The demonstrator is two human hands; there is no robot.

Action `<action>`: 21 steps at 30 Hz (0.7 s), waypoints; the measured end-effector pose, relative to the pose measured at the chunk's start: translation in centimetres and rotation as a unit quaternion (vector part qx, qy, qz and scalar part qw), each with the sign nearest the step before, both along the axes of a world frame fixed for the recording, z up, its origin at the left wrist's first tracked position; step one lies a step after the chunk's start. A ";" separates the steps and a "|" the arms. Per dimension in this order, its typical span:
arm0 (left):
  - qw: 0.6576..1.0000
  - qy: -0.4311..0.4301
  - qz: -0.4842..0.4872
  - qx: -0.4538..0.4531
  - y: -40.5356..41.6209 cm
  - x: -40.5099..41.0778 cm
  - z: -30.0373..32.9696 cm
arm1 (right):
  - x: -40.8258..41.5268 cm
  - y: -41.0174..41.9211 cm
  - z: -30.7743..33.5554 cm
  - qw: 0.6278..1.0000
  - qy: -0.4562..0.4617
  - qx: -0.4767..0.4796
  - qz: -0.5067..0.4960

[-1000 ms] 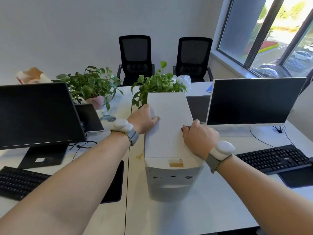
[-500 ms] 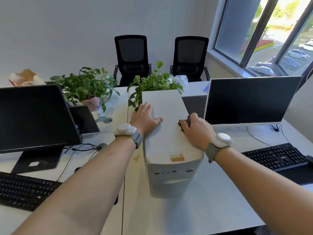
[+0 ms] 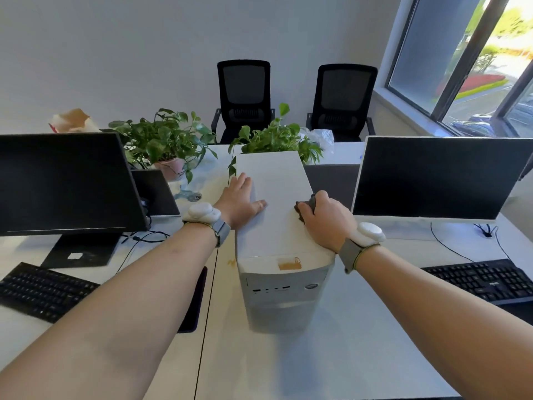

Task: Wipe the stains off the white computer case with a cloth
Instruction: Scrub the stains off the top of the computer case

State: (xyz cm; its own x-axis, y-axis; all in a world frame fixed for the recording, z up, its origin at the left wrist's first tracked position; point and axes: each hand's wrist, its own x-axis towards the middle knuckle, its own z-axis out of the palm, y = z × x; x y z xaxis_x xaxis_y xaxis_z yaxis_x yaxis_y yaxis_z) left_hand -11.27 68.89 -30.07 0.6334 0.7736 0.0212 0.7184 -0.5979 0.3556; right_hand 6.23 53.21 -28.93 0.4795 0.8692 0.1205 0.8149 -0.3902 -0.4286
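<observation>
At frame centre the white computer case (image 3: 277,209) stands on the worktop (image 3: 360,350). The right hand (image 3: 326,219) mostly hides the dark cloth (image 3: 307,204) in its closed grip on the case's right edge. The left hand (image 3: 240,200) lies flat, fingers straight, on the left edge. Monitors (image 3: 438,177) flank the case; a plant (image 3: 277,140) rises behind it.

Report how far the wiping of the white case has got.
Done: the back of the computer case top looks clean. In hand: the right hand grips a dark cloth on the top's right edge while the left hand lies flat, steadying. Left: a brownish mark near the front edge.
</observation>
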 end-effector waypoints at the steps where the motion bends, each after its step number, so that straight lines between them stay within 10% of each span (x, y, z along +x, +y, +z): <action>1: 1.000 0.003 -0.001 -0.001 0.1 0.0 0.2 | -0.2 0.0 0.0 1.000 -0.004 -0.004 -0.001; 13: 0.996 0.076 0.009 0.054 -1.2 -1.2 4.0 | -1.5 -0.3 2.9 0.997 -0.031 -0.004 -0.067; 21: 0.992 -0.085 -0.058 -0.066 -2.3 -11.6 10.4 | -11.9 3.4 10.5 0.939 0.311 0.148 -0.021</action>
